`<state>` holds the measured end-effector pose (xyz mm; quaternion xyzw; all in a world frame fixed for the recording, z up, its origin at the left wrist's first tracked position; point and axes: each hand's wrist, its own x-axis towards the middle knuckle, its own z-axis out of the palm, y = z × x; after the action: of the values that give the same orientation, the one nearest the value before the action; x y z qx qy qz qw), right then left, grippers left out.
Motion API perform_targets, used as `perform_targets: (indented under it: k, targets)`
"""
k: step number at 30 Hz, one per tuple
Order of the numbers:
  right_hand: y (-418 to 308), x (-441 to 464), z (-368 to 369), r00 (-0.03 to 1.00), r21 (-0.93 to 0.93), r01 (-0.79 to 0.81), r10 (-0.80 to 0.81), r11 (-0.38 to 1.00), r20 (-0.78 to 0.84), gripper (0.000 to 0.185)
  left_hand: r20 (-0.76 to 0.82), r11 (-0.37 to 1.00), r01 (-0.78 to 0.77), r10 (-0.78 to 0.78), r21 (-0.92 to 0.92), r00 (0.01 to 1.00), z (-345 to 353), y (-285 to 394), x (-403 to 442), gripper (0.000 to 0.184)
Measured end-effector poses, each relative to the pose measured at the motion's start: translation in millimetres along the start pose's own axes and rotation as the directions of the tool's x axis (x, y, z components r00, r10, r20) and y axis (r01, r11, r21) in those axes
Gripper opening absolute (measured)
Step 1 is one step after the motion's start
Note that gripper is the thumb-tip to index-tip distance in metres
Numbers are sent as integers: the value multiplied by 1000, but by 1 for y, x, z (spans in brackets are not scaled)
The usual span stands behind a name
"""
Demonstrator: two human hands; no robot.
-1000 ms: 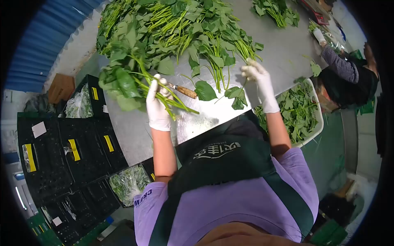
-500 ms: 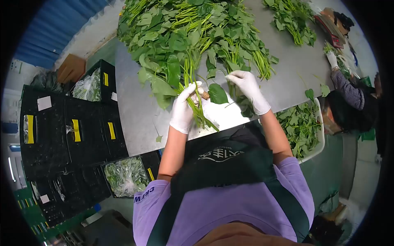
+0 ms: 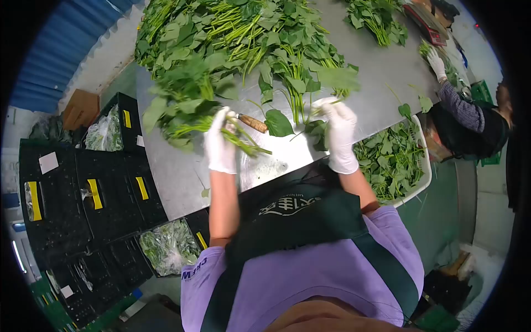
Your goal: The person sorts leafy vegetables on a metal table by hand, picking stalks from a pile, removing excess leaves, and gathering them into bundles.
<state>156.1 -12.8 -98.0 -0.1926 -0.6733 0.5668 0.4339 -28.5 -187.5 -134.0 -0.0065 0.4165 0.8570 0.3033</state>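
Watched from my remote seat, left to right: the left hand (image 3: 220,141) is curled around a bunch of leafy stems (image 3: 191,128) over the metal table (image 3: 180,177), stem ends pointing right; a snug but gentle grip near those ends should, I judge, spare the leaves; a wooden handle (image 3: 253,123) lies just beside the fingers and asks for care; the right hand (image 3: 339,130) has fingertips drawn together beside a drooping leaf (image 3: 317,131), though I cannot tell whether they hold it; the table's near edge slants beneath the forearms; room tightens rightward, where a leaf-filled white basket (image 3: 428,169) stands.
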Motion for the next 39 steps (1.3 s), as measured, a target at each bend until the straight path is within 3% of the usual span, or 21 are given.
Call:
perform_targets:
  k: [1,3,4,5,7,8,9,10,13,16,18,19,21,22,23,25,26,27,28,30,39]
  targets:
    - [23,12,-17,990,26,67,-63,997,-129,21,-24,999,-35,36,23,999,-5,16,1,16]
    - [16,27,-31,931,448,-203,314,871,-187,31,-101,990,-123,115,-73,988,-10,31,-1,17]
    - [27,29,-38,876,454,-377,470,807,-108,40,-26,986,-124,121,-110,992,-24,32,5,17]
    - [67,29,-48,914,55,-379,383,924,-133,39,-13,979,-98,97,-179,995,-21,32,0,18]
    - [88,24,-32,892,-198,-444,453,874,2,36,214,973,-12,62,-229,975,-17,28,-3,31]
    - [93,24,-24,864,-458,-426,501,780,50,35,225,974,23,30,-226,974,-13,26,-6,32]
    - [95,26,-13,829,-685,-355,553,636,85,35,238,973,52,3,-224,971,-7,24,-9,33]
    - [104,24,-3,913,-889,-21,371,458,170,33,248,979,52,-1,-196,969,-5,23,-12,33]
    - [126,40,2,839,-942,32,504,335,207,32,105,979,-201,198,23,975,-4,25,-21,32]
    - [113,48,-3,849,-938,113,458,328,262,25,144,921,-388,388,-31,910,-13,37,-18,28]
    - [111,55,-17,843,-560,-258,466,787,267,20,211,913,-370,400,-169,892,-13,42,-22,29]
    - [99,60,-17,839,-253,-406,468,878,277,17,310,940,-300,337,-161,889,-21,46,-15,29]
    - [41,62,-21,859,200,-489,430,849,277,12,255,977,-158,191,-144,948,-30,44,-16,26]
    - [6,58,-18,905,402,-421,346,813,248,13,338,988,-103,138,-118,931,-39,34,-9,20]
    - [-1,53,-14,897,313,-426,352,849,266,14,183,994,-78,91,-78,979,-16,31,-21,16]
    - [-10,49,-8,882,128,-417,366,900,297,14,161,989,98,-81,-106,984,-10,22,-14,15]
    - [10,45,-4,877,118,-417,365,901,313,15,89,999,30,-26,-40,996,-5,13,-16,18]
    - [13,39,1,906,-1,-346,335,938,258,15,206,995,95,-87,-31,975,-16,8,-9,18]
    - [23,34,6,964,-125,-179,199,976,175,16,172,995,96,-89,-34,981,-5,7,-12,19]
    - [23,24,16,994,-390,48,-7,920,105,17,178,985,162,-149,-61,973,8,7,-16,22]
    - [20,1,51,890,-565,453,-384,690,245,11,256,984,157,-132,-81,958,54,-3,-28,25]
